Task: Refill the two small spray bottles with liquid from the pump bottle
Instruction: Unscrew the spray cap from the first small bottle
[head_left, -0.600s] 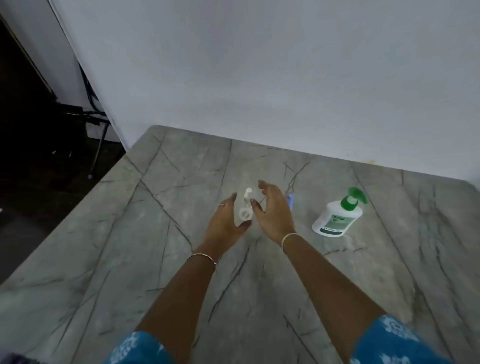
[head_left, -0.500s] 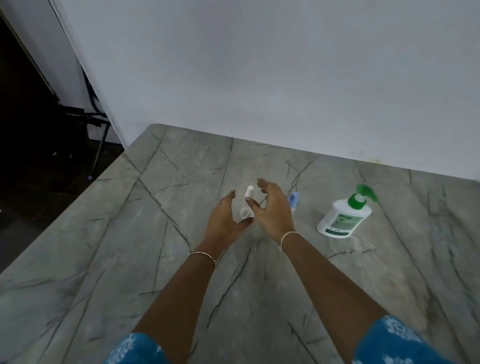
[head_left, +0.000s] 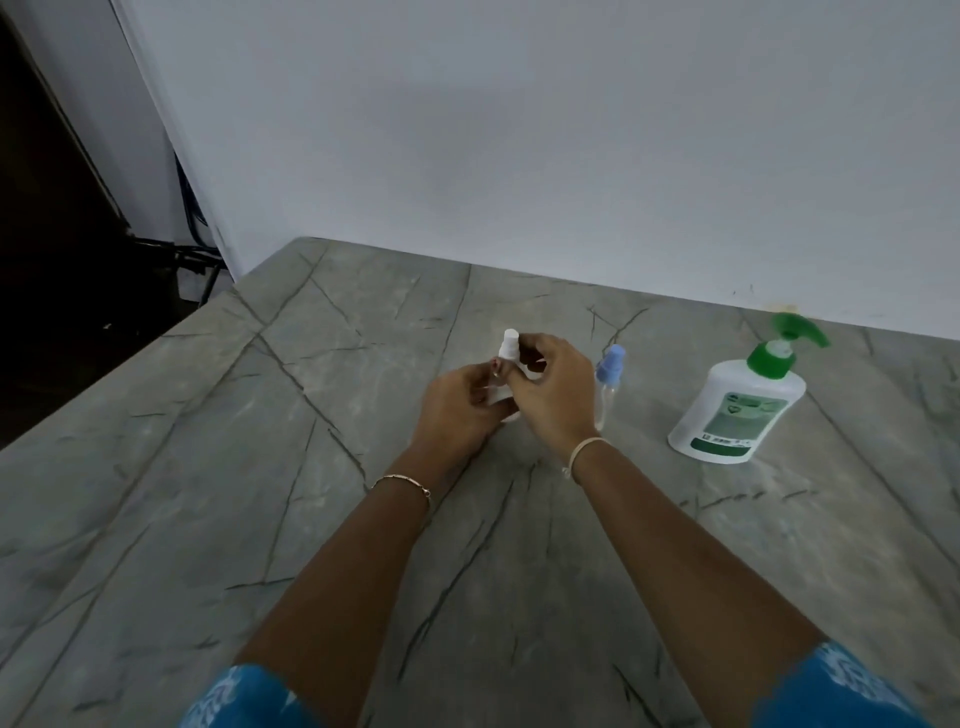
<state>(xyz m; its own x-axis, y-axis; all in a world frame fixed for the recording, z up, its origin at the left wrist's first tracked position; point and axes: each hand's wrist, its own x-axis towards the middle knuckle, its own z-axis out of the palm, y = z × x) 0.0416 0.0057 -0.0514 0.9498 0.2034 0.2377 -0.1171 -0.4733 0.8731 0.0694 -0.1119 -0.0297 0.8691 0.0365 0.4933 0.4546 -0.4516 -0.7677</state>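
— Holding what, head view?
— Noted: left hand (head_left: 457, 405) curled round the white-capped spray bottle (head_left: 508, 345), at mid-table (head_left: 260, 467); right hand (head_left: 553, 395) pinching its cap.
— Others?
— Upright just right of that hand, untouched: blue-capped spray bottle (head_left: 608, 374). Farther right, near the wall (head_left: 519, 156): pump bottle (head_left: 737, 410).

- I'm seeing the first spray bottle (head_left: 508, 345) wearing a white cap.
- The second spray bottle (head_left: 608, 366) is wearing a pale blue one.
- The pump bottle (head_left: 727, 415) is showing white, with green pump and label.
- The table (head_left: 208, 467) is showing grey-green with dark veins.
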